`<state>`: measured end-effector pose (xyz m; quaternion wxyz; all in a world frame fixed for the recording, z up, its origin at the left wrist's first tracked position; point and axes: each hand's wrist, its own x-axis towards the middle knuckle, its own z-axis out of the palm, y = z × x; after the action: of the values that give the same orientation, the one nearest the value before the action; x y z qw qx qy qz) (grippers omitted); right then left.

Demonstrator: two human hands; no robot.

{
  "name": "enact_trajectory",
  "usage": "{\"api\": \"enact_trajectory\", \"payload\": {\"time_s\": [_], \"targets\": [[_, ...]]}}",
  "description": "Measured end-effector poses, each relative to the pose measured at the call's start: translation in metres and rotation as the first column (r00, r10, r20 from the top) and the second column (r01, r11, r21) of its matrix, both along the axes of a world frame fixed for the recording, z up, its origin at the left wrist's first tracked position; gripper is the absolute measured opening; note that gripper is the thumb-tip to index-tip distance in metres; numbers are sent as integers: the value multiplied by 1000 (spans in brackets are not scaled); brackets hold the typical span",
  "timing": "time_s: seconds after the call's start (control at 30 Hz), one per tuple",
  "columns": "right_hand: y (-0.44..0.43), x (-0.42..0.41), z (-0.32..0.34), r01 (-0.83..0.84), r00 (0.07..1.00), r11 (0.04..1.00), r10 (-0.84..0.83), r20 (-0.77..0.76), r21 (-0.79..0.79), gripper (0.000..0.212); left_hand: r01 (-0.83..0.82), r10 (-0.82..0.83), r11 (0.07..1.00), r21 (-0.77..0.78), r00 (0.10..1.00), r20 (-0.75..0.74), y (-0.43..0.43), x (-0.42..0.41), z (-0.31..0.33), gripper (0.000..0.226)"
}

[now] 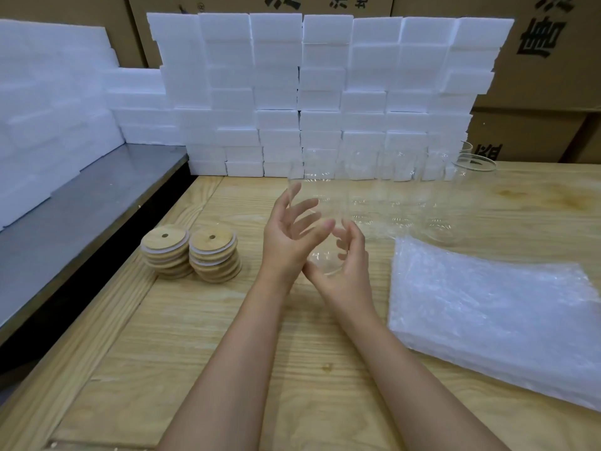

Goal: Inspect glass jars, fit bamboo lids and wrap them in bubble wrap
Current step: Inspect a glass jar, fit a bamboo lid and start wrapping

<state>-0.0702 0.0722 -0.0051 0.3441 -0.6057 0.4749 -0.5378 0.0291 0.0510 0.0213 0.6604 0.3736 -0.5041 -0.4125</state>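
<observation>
Head view: clear glass jar (320, 229) held tilted above wooden table (227, 336), base toward camera, gripped between left hand (289, 236) on its side and right hand (349, 262) cupped around base. Left of jar, two stacks of bamboo lids (192, 253); right of jar, bubble wrap (487, 314) lying flat. Beyond jar, more empty jars (406, 190) before white foam blocks (325, 92).

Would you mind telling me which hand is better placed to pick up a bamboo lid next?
Probably the left hand. The lid stacks lie on its side of the table, while the right hand cups the base of the glass jar and can steady it.
</observation>
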Motion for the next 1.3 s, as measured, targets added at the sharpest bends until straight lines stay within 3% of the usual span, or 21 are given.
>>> {"api": "enact_trajectory", "payload": {"time_s": [0.23, 0.47, 0.6, 0.9, 1.3], "targets": [[-6, -2, -1, 8, 1000, 999, -6, -30, 48, 97, -10, 35, 996, -92, 960, 277, 2, -2, -6, 93], [-11, -3, 1, 45, 999, 999, -45, -18, -26, 77, -43, 165, 964, -262, 871, 462, 7, 1, -12, 90], [-12, -3, 0, 2, 1000, 999, -2, 17, -46, 85, -59, 239, 941, -333, 813, 531, 6, 6, -16, 98], [-15, -2, -7, 32, 999, 999, -33, -7, -43, 85, -80, 320, 899, -430, 789, 525, 4, 10, -18, 97], [-12, -5, -4, 8, 1000, 996, -7, 5, -84, 77, -114, 304, 929, -353, 781, 546, 6, 8, -17, 95]]}}
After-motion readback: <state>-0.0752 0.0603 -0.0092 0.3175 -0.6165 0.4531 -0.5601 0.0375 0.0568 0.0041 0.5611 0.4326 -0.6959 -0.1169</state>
